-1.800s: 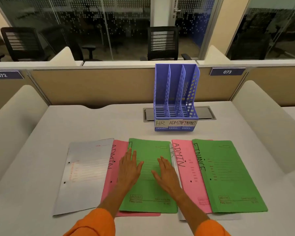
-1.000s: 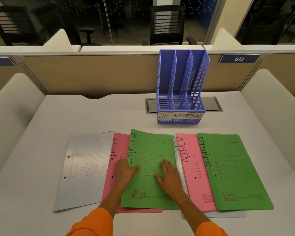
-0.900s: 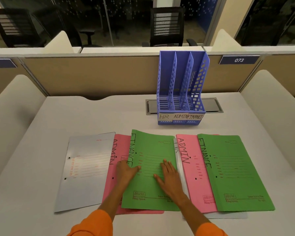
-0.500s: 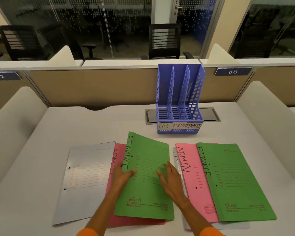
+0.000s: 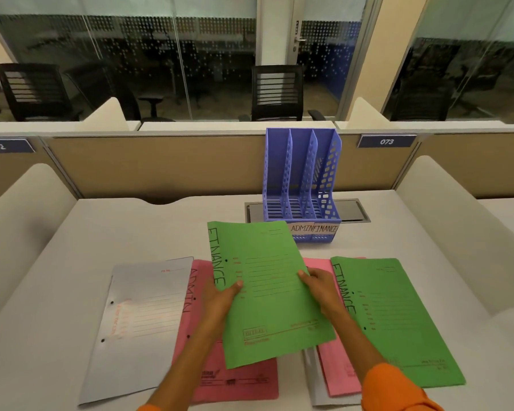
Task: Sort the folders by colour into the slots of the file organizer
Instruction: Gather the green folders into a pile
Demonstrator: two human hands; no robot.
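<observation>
**Green FINANCE folder lifted, slot not yet reached**

Both hands grip the green folder (image 5: pixel 267 292): the left hand (image 5: pixel 220 298) pinches its left edge, the right hand (image 5: pixel 319 287) its right edge, fingers closed on the card. It hangs above the counter (image 5: pixel 72 262), in front of the file organizer (image 5: pixel 301 185). Its long axis runs away from the person, top edge leaning toward the organizer, tilted slightly left. The risk, as I judge it: the thin card may bow and catch a divider, or enter ADMIN rather than the rightmost FINANCE slot.

A lifted folder (image 5: pixel 267 292) is held above the desk (image 5: pixel 72 262), between two overlapped folder piles (image 5: pixel 149 321), before the file organizer (image 5: pixel 301 179).
</observation>
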